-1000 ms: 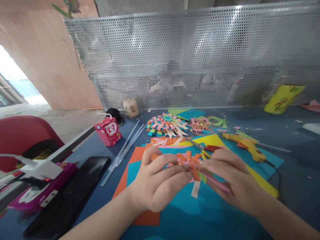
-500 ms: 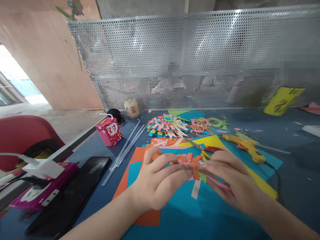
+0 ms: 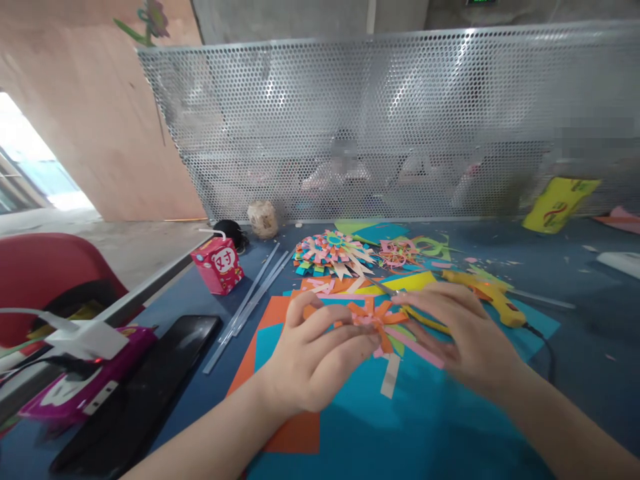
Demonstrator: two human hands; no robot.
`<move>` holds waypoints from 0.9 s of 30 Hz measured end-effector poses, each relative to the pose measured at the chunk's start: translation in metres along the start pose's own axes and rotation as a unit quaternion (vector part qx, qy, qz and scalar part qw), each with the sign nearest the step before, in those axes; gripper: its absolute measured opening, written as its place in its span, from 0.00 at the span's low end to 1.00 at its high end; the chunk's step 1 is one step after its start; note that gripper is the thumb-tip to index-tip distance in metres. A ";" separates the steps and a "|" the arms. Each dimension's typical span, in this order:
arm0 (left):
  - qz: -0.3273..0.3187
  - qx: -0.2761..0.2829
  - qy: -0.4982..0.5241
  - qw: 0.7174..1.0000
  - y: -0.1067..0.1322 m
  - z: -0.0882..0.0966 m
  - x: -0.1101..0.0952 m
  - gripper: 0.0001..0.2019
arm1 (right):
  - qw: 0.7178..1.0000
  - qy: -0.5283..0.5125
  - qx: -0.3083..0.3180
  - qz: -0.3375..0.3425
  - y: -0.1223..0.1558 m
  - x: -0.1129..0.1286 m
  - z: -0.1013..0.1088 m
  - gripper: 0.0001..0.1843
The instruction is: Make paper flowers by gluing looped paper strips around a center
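My left hand point(image 3: 325, 357) is closed on the edge of an orange and pink paper-strip flower point(image 3: 384, 316), held above a blue sheet point(image 3: 400, 427). Its fingertips hide the flower's left side. Just to the right, my right hand point(image 3: 465, 333) has its fingers stretched and apart, with nothing seen between them. A pink paper strip point(image 3: 420, 348) runs from the flower towards its palm; whether they touch I cannot tell. Behind this hand, scissors point(image 3: 384, 287) show only their blade. Below the flower hangs a pale strip point(image 3: 390, 377), and yellow strips point(image 3: 425, 320) lie beyond.
A yellow glue gun point(image 3: 493, 297) with its cord lies at right. Farther back are a layered paper rosette point(image 3: 333, 253) and tangled paper scraps point(image 3: 397, 255). At left are clear glue sticks point(image 3: 255, 293), a red drink carton point(image 3: 219, 267), a black phone point(image 3: 145, 387) and a purple power strip point(image 3: 100, 393).
My right hand has let go of the flower's right side and moved slightly up and right, over the scissors' handles. The flower stays in my left hand, more of it showing.
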State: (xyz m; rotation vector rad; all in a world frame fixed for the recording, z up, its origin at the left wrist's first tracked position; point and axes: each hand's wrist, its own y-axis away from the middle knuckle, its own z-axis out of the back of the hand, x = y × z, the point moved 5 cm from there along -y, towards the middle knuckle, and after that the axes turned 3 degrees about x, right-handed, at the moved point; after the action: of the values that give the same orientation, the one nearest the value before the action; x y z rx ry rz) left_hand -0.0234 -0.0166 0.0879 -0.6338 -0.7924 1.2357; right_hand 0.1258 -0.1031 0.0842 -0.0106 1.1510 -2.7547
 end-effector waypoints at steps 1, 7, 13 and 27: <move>-0.006 0.003 -0.007 1.000 -0.001 0.000 0.000 0.11 | 1.000 0.029 0.001 -0.005 -0.001 -0.009 -0.001 0.16; -0.029 -0.022 -0.031 0.999 -0.002 0.001 -0.003 0.10 | 0.882 0.230 0.107 -0.396 0.032 -0.115 -0.004 0.27; -0.032 -0.034 -0.026 0.999 -0.001 0.000 -0.006 0.09 | 0.653 0.119 0.298 -0.686 0.080 -0.151 -0.009 0.39; -0.029 -0.054 -0.073 0.995 -0.005 0.008 -0.005 0.08 | 0.902 0.163 -0.030 -0.400 0.018 -0.094 0.029 0.25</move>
State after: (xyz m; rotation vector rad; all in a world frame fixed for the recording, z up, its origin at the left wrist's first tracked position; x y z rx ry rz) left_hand -0.0282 -0.0226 0.0956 -0.6092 -0.9986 1.2014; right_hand 0.2235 -0.1225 0.0972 -0.0379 1.6024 -3.5313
